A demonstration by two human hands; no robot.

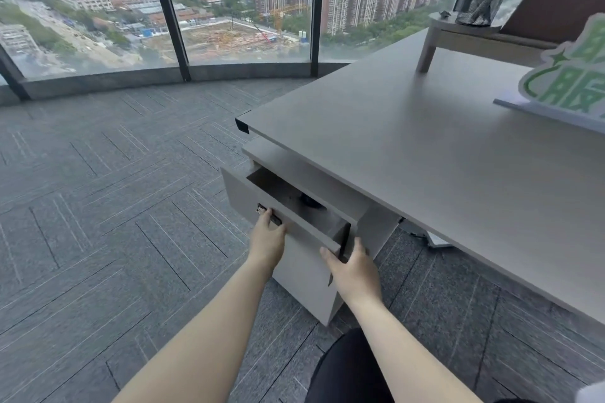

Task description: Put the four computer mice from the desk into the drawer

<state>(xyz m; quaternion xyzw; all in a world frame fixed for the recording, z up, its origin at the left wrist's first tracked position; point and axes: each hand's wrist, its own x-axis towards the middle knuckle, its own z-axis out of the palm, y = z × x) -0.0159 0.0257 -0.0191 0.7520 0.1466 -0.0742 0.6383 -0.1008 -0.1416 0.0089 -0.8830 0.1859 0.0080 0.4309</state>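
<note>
The top drawer (242, 196) of a grey pedestal under the desk's left corner stands partly pulled out. In the gap a dark mouse (310, 200) shows, the rest of the inside hidden under the cabinet top. My left hand (266, 240) rests flat on the drawer front beside its black handle (271, 216). My right hand (355, 270) grips the drawer front's right end, thumb on the face and fingers around the edge. The grey desk (425, 154) carries no mouse in view.
A green and white sign (569, 82) stands at the desk's right. A small riser shelf (458, 33) with a black mesh pen cup (484, 0) sits at the back. Grey carpet and floor-to-ceiling windows lie to the left. My dark-clothed knee (347, 370) is below.
</note>
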